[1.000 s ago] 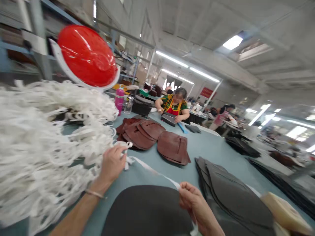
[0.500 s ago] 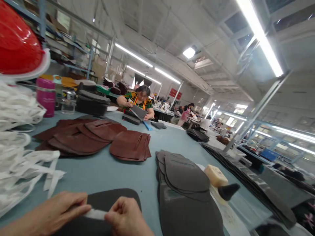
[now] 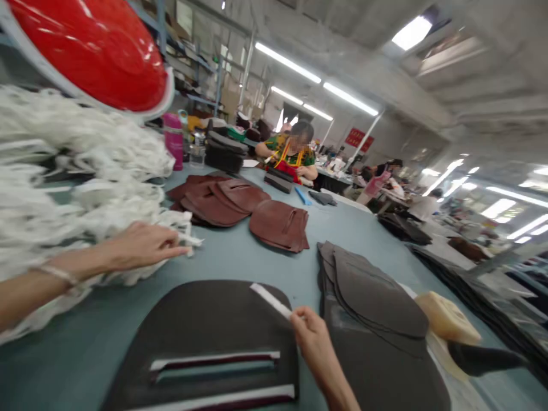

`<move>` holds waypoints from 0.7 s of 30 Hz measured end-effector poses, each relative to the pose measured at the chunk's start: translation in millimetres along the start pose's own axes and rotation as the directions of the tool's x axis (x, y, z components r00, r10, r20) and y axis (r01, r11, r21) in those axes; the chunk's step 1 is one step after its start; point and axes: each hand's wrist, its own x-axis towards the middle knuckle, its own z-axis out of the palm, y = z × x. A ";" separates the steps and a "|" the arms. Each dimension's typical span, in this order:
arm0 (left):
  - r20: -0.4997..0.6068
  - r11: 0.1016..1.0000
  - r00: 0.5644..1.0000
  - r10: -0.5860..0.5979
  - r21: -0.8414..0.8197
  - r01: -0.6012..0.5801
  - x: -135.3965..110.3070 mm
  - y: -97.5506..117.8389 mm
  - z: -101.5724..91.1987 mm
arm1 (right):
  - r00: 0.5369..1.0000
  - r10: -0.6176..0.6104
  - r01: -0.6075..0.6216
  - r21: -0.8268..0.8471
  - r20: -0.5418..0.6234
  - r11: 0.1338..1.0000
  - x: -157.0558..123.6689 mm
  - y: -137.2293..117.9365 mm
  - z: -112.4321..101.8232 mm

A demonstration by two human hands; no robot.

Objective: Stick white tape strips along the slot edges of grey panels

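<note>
In front of me lies a dark grey, round-cornered panel (image 3: 205,317) with a long slot. White strips edge the slot and the panel's near part, with dark red showing beside them. My right hand (image 3: 314,342) pinches the end of a short white strip (image 3: 272,299) over the panel's far right corner. My left hand (image 3: 143,248) is at the edge of a heap of tangled white strips (image 3: 98,142), fingers partly stretched out. White strip ends show right by its fingertips; I see nothing clearly gripped there.
Brown leather pieces (image 3: 278,222) lie farther back. On the right are stacked grey panels (image 3: 377,291), a yellowish block (image 3: 447,317) and a black tapered object (image 3: 483,358). A red basin (image 3: 98,51) stands at upper left, near a pink bottle (image 3: 173,140). A co-worker (image 3: 295,151) sits across the table.
My left hand has left the strip and moved up and left to the white heap. My right hand still holds a strip, now farther right. The view has shifted, uncovering the slotted panel.
</note>
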 end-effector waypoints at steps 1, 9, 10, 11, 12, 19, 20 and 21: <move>0.035 0.994 0.995 0.097 0.049 -0.098 -2.8 5.7 -6.4 | 0.999 0.038 -0.039 0.026 0.015 0.999 0.1 2.9 -4.4; 0.087 0.893 0.894 0.440 -0.151 -0.424 -23.5 156.9 29.2 | 0.949 -0.119 0.053 0.225 0.291 0.973 10.5 -44.0 37.6; 0.104 0.878 0.881 0.461 -0.196 -0.437 -26.6 167.4 32.8 | 0.939 -0.159 0.092 0.224 0.304 0.970 10.1 -51.5 41.4; 0.130 0.886 0.889 0.438 -0.231 -0.403 -30.4 172.6 34.4 | 0.933 -0.177 0.115 0.205 0.314 0.972 9.2 -56.7 42.3; 0.172 0.904 0.905 0.389 -0.261 -0.338 -35.3 172.9 33.9 | 0.931 -0.170 0.120 0.169 0.324 0.978 7.7 -59.5 40.5; 0.475 0.891 0.871 0.124 -0.439 0.112 -113.3 136.8 5.9 | 0.840 -0.026 0.091 -0.094 0.542 0.991 -23.3 -22.4 -0.4; 0.487 0.888 0.868 0.097 -0.437 0.146 -127.6 133.3 5.3 | 0.818 -0.028 0.111 -0.109 0.574 0.988 -29.3 -14.0 -3.8; 0.492 0.888 0.868 0.061 -0.425 0.178 -141.0 129.7 6.3 | 0.806 -0.030 0.128 -0.125 0.591 0.984 -34.7 -5.8 -6.2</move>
